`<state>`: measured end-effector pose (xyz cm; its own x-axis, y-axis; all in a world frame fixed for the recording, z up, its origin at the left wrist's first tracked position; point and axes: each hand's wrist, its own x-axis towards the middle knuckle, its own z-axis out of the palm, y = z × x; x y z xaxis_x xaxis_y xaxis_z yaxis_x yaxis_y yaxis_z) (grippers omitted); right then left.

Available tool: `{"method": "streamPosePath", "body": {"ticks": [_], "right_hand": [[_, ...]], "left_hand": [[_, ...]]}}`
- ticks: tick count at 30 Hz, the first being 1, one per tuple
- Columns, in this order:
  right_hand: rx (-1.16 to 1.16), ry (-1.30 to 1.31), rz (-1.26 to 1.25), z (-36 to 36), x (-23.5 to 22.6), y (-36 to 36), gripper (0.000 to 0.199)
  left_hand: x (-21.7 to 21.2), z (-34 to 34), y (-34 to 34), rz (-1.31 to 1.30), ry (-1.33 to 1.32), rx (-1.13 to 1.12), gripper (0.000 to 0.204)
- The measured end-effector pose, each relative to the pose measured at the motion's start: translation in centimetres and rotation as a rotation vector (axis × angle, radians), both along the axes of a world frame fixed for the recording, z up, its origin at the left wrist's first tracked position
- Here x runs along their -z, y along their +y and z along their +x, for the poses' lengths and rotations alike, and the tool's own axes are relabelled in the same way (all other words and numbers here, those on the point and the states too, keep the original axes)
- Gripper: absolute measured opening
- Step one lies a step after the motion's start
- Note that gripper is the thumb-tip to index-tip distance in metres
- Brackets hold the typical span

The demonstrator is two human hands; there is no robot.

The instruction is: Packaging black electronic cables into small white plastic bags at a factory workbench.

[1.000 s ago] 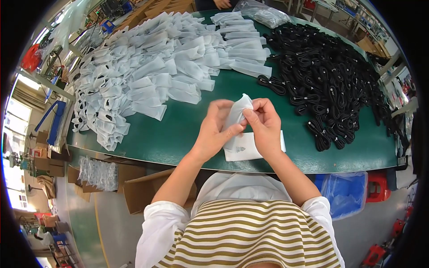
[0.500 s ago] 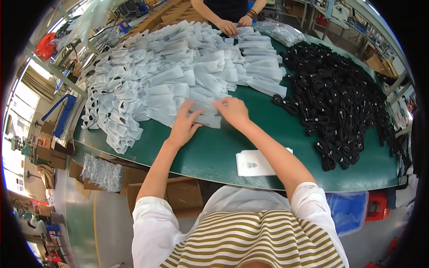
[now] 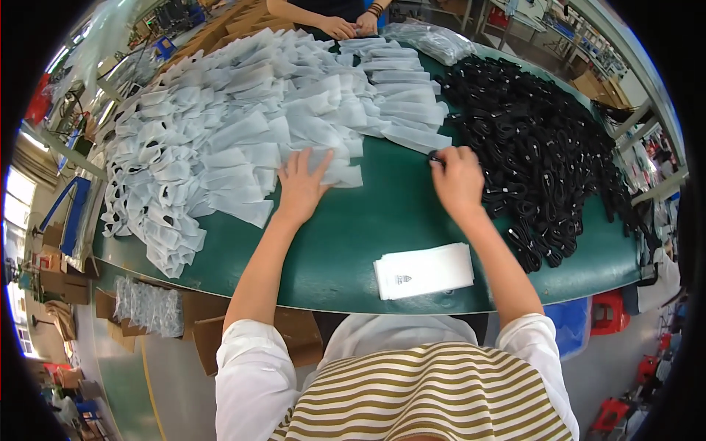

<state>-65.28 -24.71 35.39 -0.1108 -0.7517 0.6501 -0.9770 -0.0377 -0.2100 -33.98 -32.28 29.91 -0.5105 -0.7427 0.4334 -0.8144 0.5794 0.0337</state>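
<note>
My left hand (image 3: 300,187) has its fingers spread on the near edge of a wide heap of frosted translucent pouches (image 3: 243,158), several of which show something dark inside. To the right, my right hand (image 3: 460,180) is closed, with a small black piece of a coiled cable (image 3: 437,157) showing at its fingertips. This hand is at the left border of a large pile of bundled black cables (image 3: 540,151) with metal plugs. Between my forearms lies a stack of flat white rectangular pieces (image 3: 426,270) with a small dark print, near the table's front edge.
Across the green table (image 3: 353,242), another person's hands (image 3: 349,28) work at the far edge of the pouches. A clear plastic bundle (image 3: 430,42) lies at the back. Below the front edge are cardboard boxes (image 3: 298,334), a blue bin (image 3: 562,331) and a red stool (image 3: 610,312).
My right hand has moved right from the pouches to the cable pile and taken hold of a cable. My left hand has stayed by the pouches. The whole view has shifted slightly.
</note>
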Motion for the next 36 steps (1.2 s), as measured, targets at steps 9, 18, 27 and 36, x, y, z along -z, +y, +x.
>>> {"method": "streamPosePath", "body": {"ticks": [9, 18, 27, 36], "right_hand": [[-0.042, 0.167, 0.027, -7.6, 3.2, 4.0, 0.019], [0.021, -0.972, 0.374, -8.2, 0.7, 18.4, 0.023], [-0.301, -0.461, 0.144, -8.2, 1.5, 23.8, 0.026], [-0.3, -1.185, 0.695, -9.2, 0.8, 22.7, 0.021]], "left_hand": [[-3.6, -4.6, 5.4, 0.009, 0.232, 0.07, 0.053], [-2.7, -18.1, 19.6, 0.435, 0.547, 0.484, 0.015], [-2.1, -18.6, 19.2, 0.673, 0.633, 0.398, 0.009], [-3.2, -17.9, 18.4, 0.599, 0.628, 0.681, 0.008]]}}
